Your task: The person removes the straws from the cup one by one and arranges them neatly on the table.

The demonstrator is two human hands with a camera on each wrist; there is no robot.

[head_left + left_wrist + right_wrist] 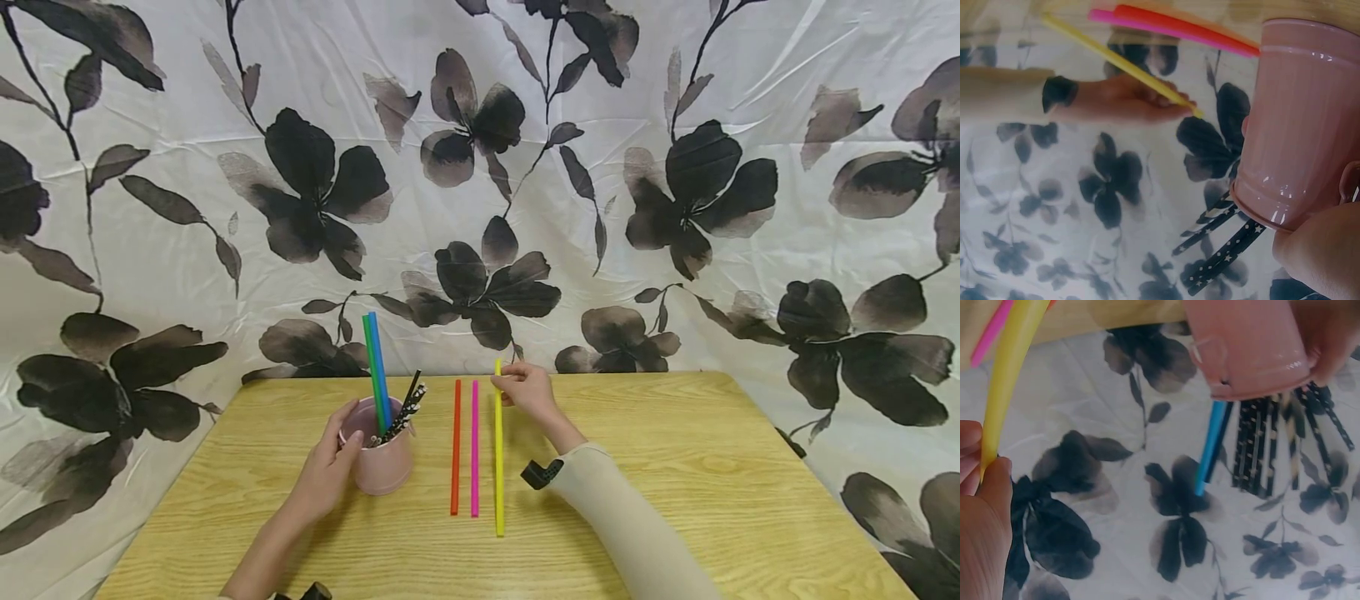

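My left hand (328,467) grips a pink metal cup (384,468) around its side, thumb near the rim. Inside the cup stand a green straw (373,367), a blue straw (381,367) and several black patterned straws (1222,256). My right hand (528,390) pinches a yellow straw (499,467) near its far end, between thumb and fingers. In the right wrist view the thumb presses on the yellow straw (1007,387). Left of it, a magenta straw (475,450) and a red straw (455,450) lie side by side on the table, roughly parallel.
The wooden table (675,467) reaches back to a white cloth (585,225) with dark flowers, hanging behind it. A small black device (542,474) sits at my right wrist, by the cream sleeve (622,517).
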